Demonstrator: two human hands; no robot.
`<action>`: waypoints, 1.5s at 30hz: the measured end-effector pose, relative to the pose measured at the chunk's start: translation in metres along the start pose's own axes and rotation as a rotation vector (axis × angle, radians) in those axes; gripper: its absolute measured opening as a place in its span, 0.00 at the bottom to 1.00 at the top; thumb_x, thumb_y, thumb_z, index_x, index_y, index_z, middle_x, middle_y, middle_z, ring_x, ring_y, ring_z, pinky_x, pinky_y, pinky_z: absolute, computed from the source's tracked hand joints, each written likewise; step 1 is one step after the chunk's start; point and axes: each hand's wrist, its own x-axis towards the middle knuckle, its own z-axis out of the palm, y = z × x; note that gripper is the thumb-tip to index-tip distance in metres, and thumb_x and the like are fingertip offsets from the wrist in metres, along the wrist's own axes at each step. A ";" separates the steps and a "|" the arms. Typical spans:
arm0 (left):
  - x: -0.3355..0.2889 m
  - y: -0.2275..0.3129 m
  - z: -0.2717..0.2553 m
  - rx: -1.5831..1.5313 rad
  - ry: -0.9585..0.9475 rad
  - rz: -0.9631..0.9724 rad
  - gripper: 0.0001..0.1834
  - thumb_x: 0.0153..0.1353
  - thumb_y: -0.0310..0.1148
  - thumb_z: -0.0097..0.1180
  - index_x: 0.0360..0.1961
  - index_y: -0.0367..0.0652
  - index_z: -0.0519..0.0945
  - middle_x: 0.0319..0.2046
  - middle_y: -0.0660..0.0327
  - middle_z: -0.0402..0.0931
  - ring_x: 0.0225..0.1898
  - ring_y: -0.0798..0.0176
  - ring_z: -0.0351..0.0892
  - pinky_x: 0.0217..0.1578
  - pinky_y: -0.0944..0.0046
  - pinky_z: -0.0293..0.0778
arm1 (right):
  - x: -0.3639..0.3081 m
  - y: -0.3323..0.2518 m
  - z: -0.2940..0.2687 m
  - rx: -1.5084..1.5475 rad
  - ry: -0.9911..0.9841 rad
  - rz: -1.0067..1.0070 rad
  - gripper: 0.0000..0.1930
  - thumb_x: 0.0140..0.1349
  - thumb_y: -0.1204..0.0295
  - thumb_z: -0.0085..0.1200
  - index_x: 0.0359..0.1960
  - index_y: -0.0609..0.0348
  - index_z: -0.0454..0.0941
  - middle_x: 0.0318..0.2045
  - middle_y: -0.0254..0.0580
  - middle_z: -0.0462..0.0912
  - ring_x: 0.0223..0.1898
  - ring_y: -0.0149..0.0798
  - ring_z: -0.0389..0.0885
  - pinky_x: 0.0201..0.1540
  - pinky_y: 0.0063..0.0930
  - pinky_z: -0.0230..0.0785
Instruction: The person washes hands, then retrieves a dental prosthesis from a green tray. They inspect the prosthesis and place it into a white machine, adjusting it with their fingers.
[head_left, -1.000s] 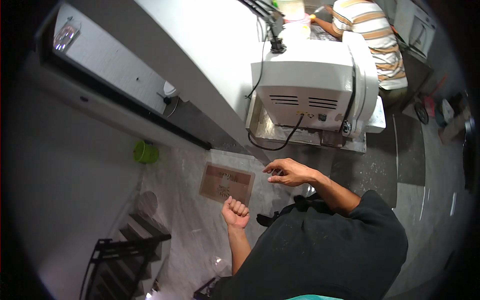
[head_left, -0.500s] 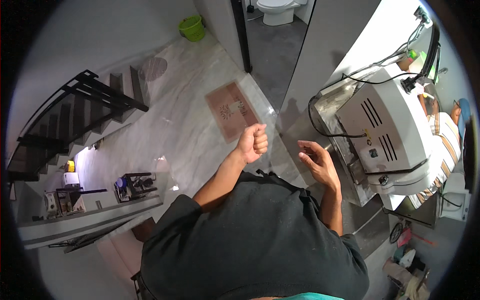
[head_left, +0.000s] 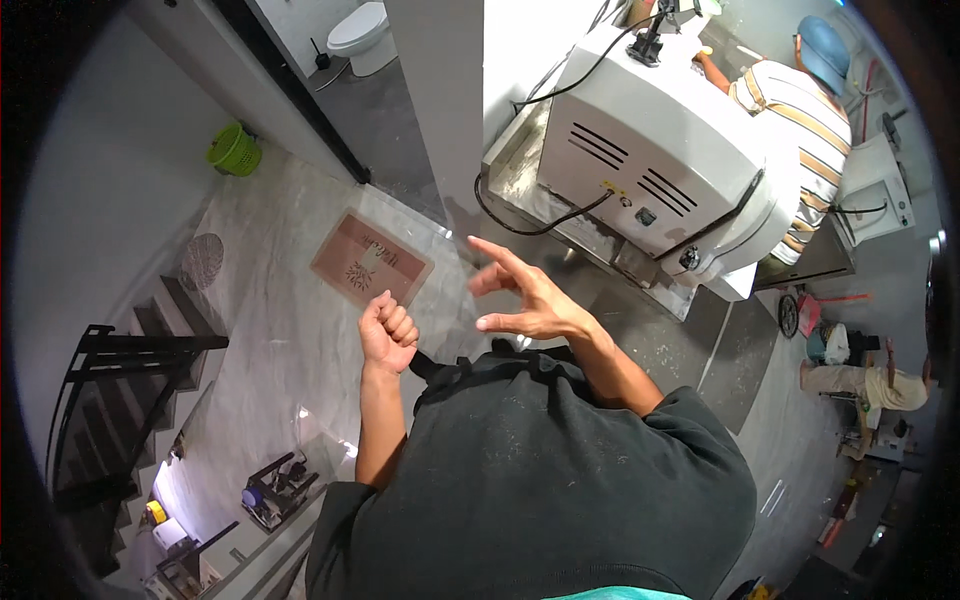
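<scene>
My left hand (head_left: 388, 333) is raised in front of my dark shirt, curled into a fist with the thumb against the fingers. Nothing sticks out of it, and it touches nothing around it. To its right, my right hand (head_left: 527, 300) reaches across my front with fingers spread and the thumb apart. That hand is empty, its fingertips a little blurred. Beyond my left fist, a pinkish-brown doormat (head_left: 372, 262) lies on the pale marble-look floor. The large light-grey machine (head_left: 650, 160) with vent slots and a black cable stands past my right hand, apart from it.
A person in a striped shirt (head_left: 800, 130) and blue cap is behind the machine. Another person (head_left: 893, 388) is at the far right. A doorway shows a toilet (head_left: 362, 38). A green basket (head_left: 234, 152) stands by the wall; stairs with a black railing (head_left: 140, 345) descend at left.
The view has turned to the right, so the machine and doormat now sit further left. My right hand has swung inward and spread its fingers. My left hand remains a fist.
</scene>
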 end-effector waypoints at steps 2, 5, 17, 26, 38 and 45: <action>-0.002 -0.001 0.009 0.013 0.061 -0.016 0.31 0.70 0.43 0.55 0.15 0.58 0.50 0.11 0.74 0.42 0.13 0.71 0.36 0.15 0.65 0.39 | -0.002 0.016 -0.006 -0.308 -0.069 -0.233 0.48 0.51 0.53 0.80 0.74 0.45 0.68 0.73 0.58 0.64 0.74 0.55 0.64 0.66 0.55 0.71; -0.003 0.000 0.013 0.007 0.096 -0.022 0.30 0.73 0.42 0.51 0.15 0.58 0.50 0.12 0.74 0.41 0.13 0.71 0.36 0.15 0.66 0.38 | -0.002 0.021 -0.003 -0.163 -0.014 -0.320 0.56 0.50 0.49 0.79 0.79 0.45 0.60 0.79 0.57 0.54 0.81 0.58 0.47 0.72 0.63 0.61; 0.012 -0.001 -0.006 0.020 0.048 -0.077 0.29 0.74 0.43 0.49 0.15 0.57 0.52 0.12 0.74 0.42 0.13 0.71 0.37 0.15 0.66 0.38 | -0.003 0.016 0.004 0.074 0.191 -0.057 0.24 0.67 0.66 0.67 0.63 0.58 0.78 0.57 0.48 0.78 0.55 0.41 0.83 0.57 0.38 0.82; 0.014 0.002 0.008 0.053 0.043 -0.109 0.28 0.75 0.43 0.48 0.15 0.57 0.54 0.12 0.73 0.43 0.13 0.71 0.37 0.16 0.66 0.41 | -0.010 0.011 -0.015 0.120 0.217 0.081 0.19 0.67 0.65 0.65 0.57 0.58 0.82 0.33 0.38 0.86 0.42 0.32 0.84 0.47 0.33 0.76; 0.014 0.002 0.010 0.032 -0.004 -0.133 0.28 0.74 0.42 0.48 0.14 0.56 0.55 0.10 0.73 0.44 0.13 0.71 0.37 0.16 0.65 0.40 | -0.018 0.011 -0.019 0.066 0.144 0.092 0.21 0.69 0.59 0.63 0.56 0.61 0.83 0.38 0.49 0.88 0.50 0.47 0.86 0.57 0.44 0.78; 0.013 -0.001 0.006 0.007 -0.014 -0.137 0.28 0.73 0.41 0.48 0.13 0.57 0.55 0.10 0.74 0.44 0.12 0.72 0.37 0.16 0.66 0.39 | -0.017 0.011 -0.019 -0.050 0.114 0.102 0.19 0.69 0.60 0.63 0.52 0.61 0.84 0.37 0.48 0.88 0.46 0.45 0.87 0.51 0.43 0.80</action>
